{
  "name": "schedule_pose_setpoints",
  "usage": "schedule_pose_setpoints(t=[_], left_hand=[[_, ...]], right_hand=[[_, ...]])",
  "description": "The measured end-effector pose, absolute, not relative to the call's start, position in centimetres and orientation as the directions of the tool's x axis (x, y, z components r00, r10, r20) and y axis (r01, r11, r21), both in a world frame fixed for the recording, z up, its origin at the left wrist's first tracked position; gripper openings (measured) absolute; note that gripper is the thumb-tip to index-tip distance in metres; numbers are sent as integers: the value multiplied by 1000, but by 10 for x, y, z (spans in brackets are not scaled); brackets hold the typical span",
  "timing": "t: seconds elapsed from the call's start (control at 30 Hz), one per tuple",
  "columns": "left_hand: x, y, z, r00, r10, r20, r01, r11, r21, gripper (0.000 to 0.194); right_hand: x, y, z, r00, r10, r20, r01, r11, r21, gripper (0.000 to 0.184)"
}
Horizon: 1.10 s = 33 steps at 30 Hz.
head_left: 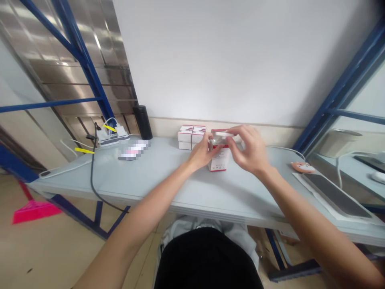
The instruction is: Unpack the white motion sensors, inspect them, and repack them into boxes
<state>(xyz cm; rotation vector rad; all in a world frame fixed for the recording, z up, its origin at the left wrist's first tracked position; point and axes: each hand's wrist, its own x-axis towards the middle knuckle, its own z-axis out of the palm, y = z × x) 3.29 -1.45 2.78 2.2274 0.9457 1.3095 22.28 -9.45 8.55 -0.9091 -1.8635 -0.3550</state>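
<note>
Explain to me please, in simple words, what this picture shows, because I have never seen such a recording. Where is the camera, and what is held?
There is no machine here, only a person's two bare hands. The single picture comes from a camera worn on that person's head, looking forward and down. The left hand holds an upright white-and-red box near its top. The right hand has its fingers there too, beside something shiny, too blurred to name. Farther back on the grey table are small stacked boxes, a black bottle and a power strip. Toward the right lie an orange-and-white object and a dark slab.
</note>
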Motion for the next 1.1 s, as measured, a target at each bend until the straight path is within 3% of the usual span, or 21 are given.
schedule_pose_setpoints(t=[0.07, 0.2, 0.43, 0.83, 1.1], left_hand=[[33, -14, 27, 332, 714, 617, 351, -700, 621, 46], [32, -11, 25, 333, 692, 640, 344, -721, 601, 50], [33, -6, 20, 335, 677, 656, 300, -736, 607, 57], [33, -10, 22, 327, 674, 662, 308, -739, 600, 53], [34, -4, 18, 336, 634, 696, 281, -773, 568, 55]], right_hand=[[213, -88, 86, -243, 480, 843, 729, 664, -168, 22], [211, -61, 88, -229, 607, 761, 655, 675, -341, 25], [223, -42, 83, -258, 710, 655, 546, 667, -507, 32], [223, -47, 70, -276, 573, 772, 700, 670, -247, 23], [216, -41, 58, -151, 552, 820, 644, 684, -342, 22]])
